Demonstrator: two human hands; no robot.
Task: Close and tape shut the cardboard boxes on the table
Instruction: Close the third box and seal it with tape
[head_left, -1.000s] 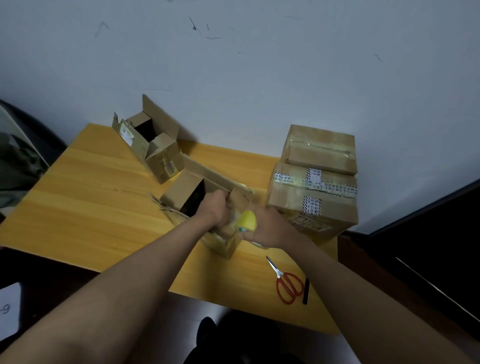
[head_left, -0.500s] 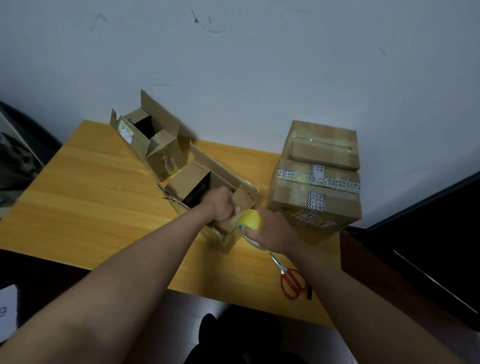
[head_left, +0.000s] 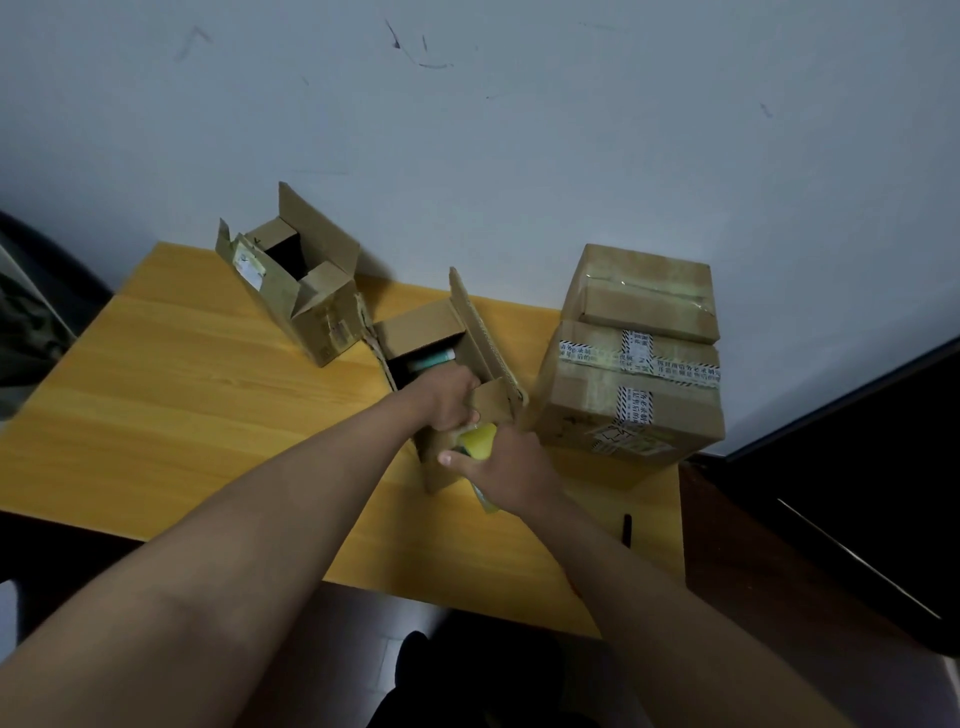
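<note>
An open cardboard box (head_left: 426, 327) stands at the middle of the yellow table (head_left: 171, 395), its long flap upright and something pale green inside. My left hand (head_left: 451, 402) grips the near short flap of this box. My right hand (head_left: 506, 467) holds a yellow tape dispenser (head_left: 479, 440) against the box's near end. A second open box (head_left: 298, 283) stands further back on the left with its flaps up. Two taped boxes (head_left: 636, 358) are stacked at the right.
A black marker (head_left: 627, 530) lies near the table's right front edge. My right forearm hides the scissors. A dark cabinet (head_left: 831, 493) borders the table on the right, and the wall runs close behind the boxes.
The middle box has turned upright, its long flap now standing. My right hand with the dispenser moved down to the box's near end. The scissors have gone out of sight behind my right arm.
</note>
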